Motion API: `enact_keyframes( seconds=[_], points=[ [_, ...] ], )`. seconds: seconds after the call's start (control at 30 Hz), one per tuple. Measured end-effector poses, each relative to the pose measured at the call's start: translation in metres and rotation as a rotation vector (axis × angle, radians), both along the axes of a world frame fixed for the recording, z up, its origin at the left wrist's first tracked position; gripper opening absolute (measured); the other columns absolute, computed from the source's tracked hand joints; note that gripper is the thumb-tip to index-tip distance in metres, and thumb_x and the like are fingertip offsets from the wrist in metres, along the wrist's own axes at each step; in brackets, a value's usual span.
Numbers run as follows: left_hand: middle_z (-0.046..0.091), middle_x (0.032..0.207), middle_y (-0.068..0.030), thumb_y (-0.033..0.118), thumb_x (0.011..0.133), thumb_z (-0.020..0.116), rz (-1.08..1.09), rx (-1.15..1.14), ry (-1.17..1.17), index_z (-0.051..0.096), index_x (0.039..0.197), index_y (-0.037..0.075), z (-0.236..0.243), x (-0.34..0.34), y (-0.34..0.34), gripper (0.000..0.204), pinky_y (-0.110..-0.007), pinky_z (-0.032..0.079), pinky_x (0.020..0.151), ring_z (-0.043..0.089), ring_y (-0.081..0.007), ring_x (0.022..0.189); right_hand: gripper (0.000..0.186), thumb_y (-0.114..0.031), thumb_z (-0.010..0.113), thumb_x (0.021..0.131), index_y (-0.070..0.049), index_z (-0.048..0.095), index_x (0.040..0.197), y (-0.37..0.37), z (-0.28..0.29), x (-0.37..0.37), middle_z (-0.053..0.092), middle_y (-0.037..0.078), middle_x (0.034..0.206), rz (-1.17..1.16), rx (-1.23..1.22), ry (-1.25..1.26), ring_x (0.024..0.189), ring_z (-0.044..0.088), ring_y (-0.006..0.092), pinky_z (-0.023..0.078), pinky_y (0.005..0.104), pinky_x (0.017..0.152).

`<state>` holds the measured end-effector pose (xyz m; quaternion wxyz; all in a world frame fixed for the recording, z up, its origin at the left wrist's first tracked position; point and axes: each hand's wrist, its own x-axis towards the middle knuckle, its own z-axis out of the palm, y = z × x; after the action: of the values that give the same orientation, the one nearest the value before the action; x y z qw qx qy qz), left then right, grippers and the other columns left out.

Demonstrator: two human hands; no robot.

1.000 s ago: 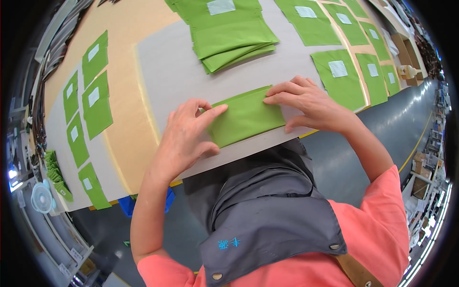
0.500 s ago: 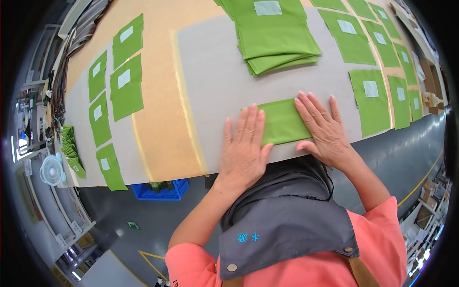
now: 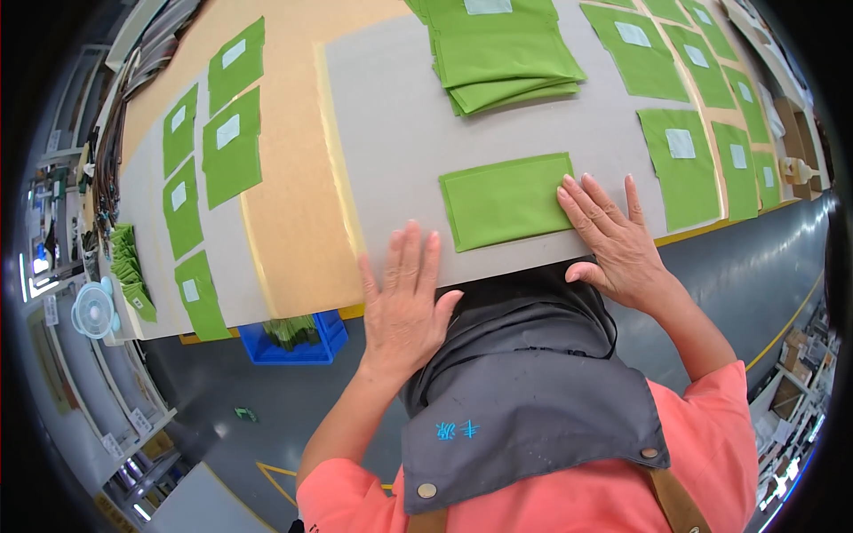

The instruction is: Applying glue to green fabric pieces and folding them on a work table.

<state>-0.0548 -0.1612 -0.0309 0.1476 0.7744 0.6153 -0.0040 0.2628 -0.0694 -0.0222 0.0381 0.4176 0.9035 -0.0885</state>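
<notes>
A folded green fabric piece [image 3: 506,200] lies flat near the front edge of the table [image 3: 382,115]. My right hand [image 3: 615,233] rests open at its right end, fingertips touching the cloth and thumb spread out. To the left of the piece, apart from it, my left hand [image 3: 404,302] is open over the table's front edge with its fingers stretched and nothing in them. Beyond the folded piece lies a stack of green fabric pieces [image 3: 506,53]; the top one carries a pale patch.
Several green pieces with pale patches lie in rows at left [image 3: 231,147] and right [image 3: 680,169]. A bunch of folded green cloth [image 3: 131,271] sits at the far left, near a light-blue fan [image 3: 95,309]. Below the table edge stands a blue crate [image 3: 298,342].
My left hand has come off the folded fabric and moved left and nearer to me. My right hand has stayed at the right end. The whole view has shifted slightly.
</notes>
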Motion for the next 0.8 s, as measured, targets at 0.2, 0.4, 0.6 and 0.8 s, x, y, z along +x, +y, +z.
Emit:
enact_keyframes(
  seconds=[0.2,0.4,0.6,0.8],
  points=[
    [0.013,0.173,-0.018,0.047,0.106,0.047,0.072,0.138,-0.107,0.028,0.165,0.011,0.004,0.009,0.013,0.071,-0.067,0.0,0.123,0.008,-0.0354,0.161,0.059,-0.038,0.075,0.09,-0.008,0.06,0.139,0.009,0.003,-0.03,0.059,0.007,0.147,0.146,0.158,0.349,0.138,0.053,0.0253,0.033,0.0497,0.122],
    [0.018,0.172,-0.0189,0.041,0.108,0.046,-0.064,0.22,-0.027,0.033,0.162,0.008,-0.012,0.034,0.06,0.065,-0.066,0.0,0.124,0.011,-0.035,0.161,0.028,-0.017,0.074,0.086,-0.005,0.068,0.11,0.015,-0.011,-0.044,0.069,0.009,0.127,0.25,0.284,0.41,0.117,0.066,0.0229,0.054,0.0395,0.102],
    [0.02,0.171,-0.0198,0.037,0.11,0.045,0.215,0.253,-0.254,0.036,0.161,0.006,-0.028,-0.002,0.063,0.061,-0.059,0.005,0.126,0.014,-0.0385,0.16,0.018,-0.007,0.07,0.084,-0.004,0.067,0.102,0.02,-0.007,-0.045,0.072,0.01,0.122,0.278,0.329,0.415,0.11,0.07,0.0246,0.058,0.0356,0.092],
    [0.025,0.169,-0.0221,0.034,0.111,0.044,0.277,0.358,-0.366,0.045,0.157,0.007,-0.025,-0.008,0.058,0.054,-0.059,0.012,0.126,0.016,-0.0423,0.158,0.013,-0.008,0.066,0.099,-0.002,0.067,0.11,0.073,0.038,-0.04,0.076,0.01,0.102,-0.33,-0.116,0.886,0.087,0.074,0.0164,0.057,0.03,0.078]
  ],
)
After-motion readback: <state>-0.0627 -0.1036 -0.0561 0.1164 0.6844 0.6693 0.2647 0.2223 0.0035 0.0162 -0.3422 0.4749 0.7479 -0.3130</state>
